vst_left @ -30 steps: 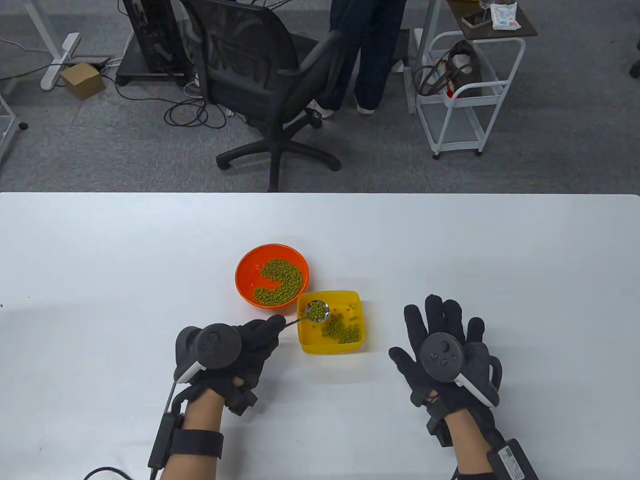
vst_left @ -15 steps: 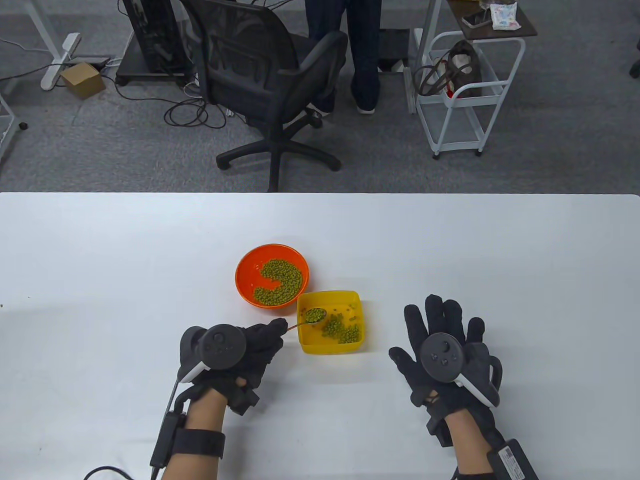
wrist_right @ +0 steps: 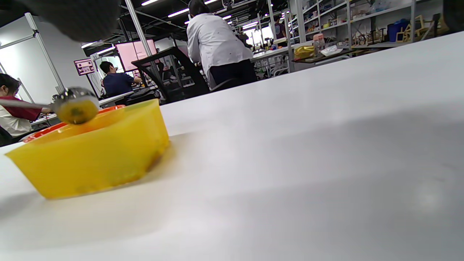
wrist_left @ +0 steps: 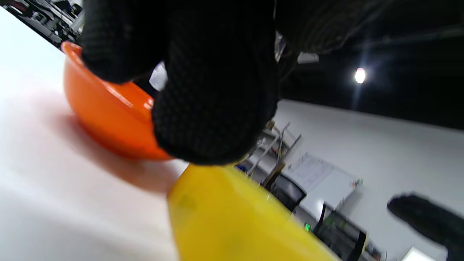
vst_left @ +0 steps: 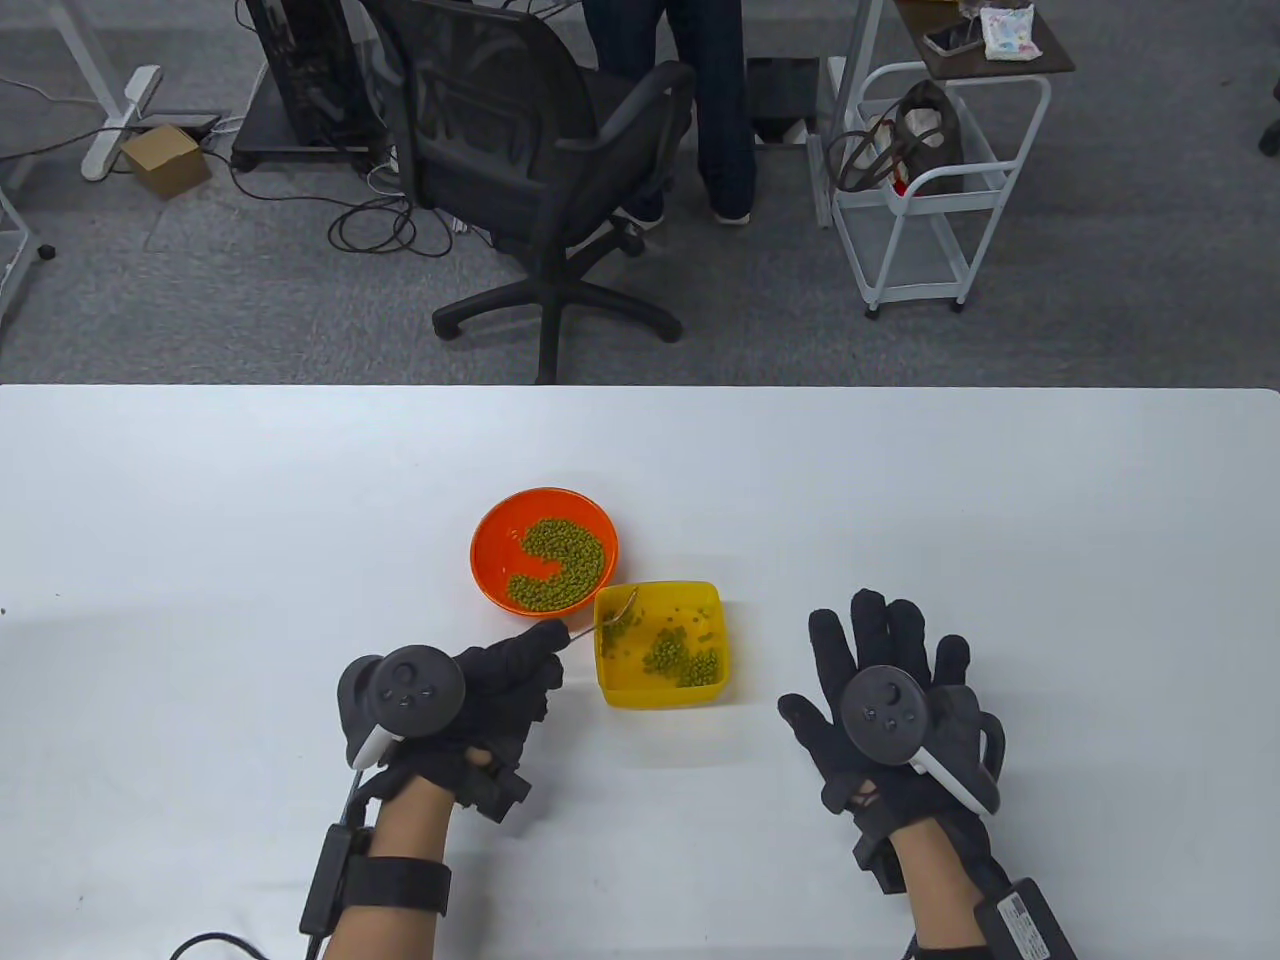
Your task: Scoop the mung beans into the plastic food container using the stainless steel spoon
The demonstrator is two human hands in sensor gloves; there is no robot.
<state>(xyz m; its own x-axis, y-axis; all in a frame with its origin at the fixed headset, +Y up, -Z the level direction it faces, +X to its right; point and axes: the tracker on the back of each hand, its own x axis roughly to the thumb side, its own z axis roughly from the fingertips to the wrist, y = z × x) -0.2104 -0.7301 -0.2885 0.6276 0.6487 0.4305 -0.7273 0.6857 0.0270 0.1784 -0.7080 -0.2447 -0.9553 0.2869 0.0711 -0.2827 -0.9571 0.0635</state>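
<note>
An orange bowl [vst_left: 490, 560] holds green mung beans [vst_left: 560, 565]. A yellow plastic container [vst_left: 660, 690] sits right of it, touching it, with beans [vst_left: 680, 655] on its floor. My left hand [vst_left: 500, 675] grips the handle of a stainless steel spoon [vst_left: 622, 606]. The spoon's bowl is tipped on edge over the container's left side, and beans fall from it. In the right wrist view the spoon [wrist_right: 75, 105] hangs over the container's [wrist_right: 94, 159] rim. My right hand [vst_left: 885, 680] rests flat and open on the table, right of the container, holding nothing.
The white table [vst_left: 200, 500] stretches wide around the two vessels. Beyond its far edge stand an office chair [vst_left: 530, 150], a person's legs [vst_left: 715, 110] and a white cart [vst_left: 930, 190].
My left hand has rolled the spoon from level and full over the container onto its edge, and the beans have spilled into the container. My right hand has not moved.
</note>
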